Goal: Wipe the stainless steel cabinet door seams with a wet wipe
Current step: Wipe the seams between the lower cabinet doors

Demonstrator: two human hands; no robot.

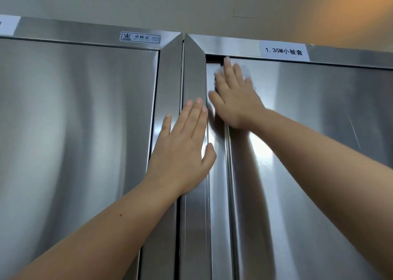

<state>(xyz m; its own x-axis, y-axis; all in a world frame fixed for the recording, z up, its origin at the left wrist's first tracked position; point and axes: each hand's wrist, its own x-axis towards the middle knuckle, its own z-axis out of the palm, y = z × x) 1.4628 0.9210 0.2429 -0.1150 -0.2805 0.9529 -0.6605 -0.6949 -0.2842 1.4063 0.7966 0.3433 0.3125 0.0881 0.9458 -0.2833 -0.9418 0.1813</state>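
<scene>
While flat and straight-fingered, right hand (234,98) over soft white wipe (246,69) at brushed-steel door seam (228,162); left hand (182,152) likewise, empty.

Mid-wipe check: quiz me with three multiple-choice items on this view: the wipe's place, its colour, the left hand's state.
1. Where is the wet wipe? A. in a bucket B. top left corner of the right door C. on the floor
2. The wipe's colour? A. blue B. yellow C. white
3. The left hand is: A. flat, fingers straight B. a fist C. gripping a handle
Answers: 1 B, it shows under the right hand there; 2 C, white edges show past the fingers; 3 A, it lies flat on the frame posts.
</scene>
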